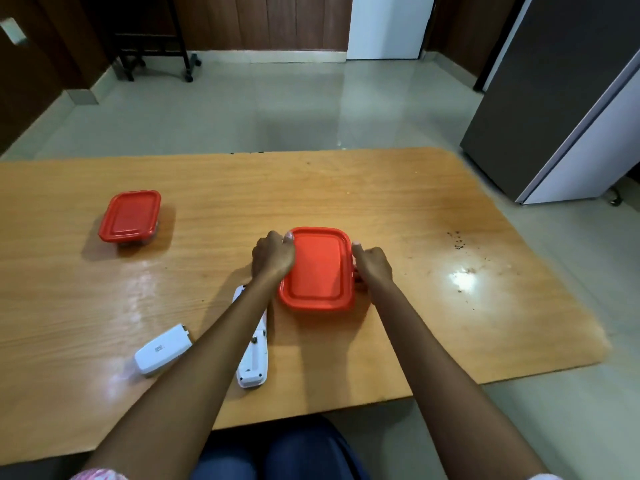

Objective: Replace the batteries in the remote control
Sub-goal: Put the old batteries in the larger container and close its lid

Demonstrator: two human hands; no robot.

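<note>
A red-lidded container (318, 270) sits in the middle of the wooden table (398, 209). My left hand (273, 256) grips its left edge and my right hand (372, 265) grips its right edge, both thumbs on the lid's rim. The white remote control (254, 355) lies face down just left of the container, its battery compartment uncovered, partly hidden under my left forearm. Its white battery cover (162, 348) lies apart further left. No batteries are visible.
A second red-lidded container (131, 216) stands at the far left of the table. Dark crumbs (458, 241) dot the table's right side. A grey refrigerator (561, 95) stands to the right beyond the table.
</note>
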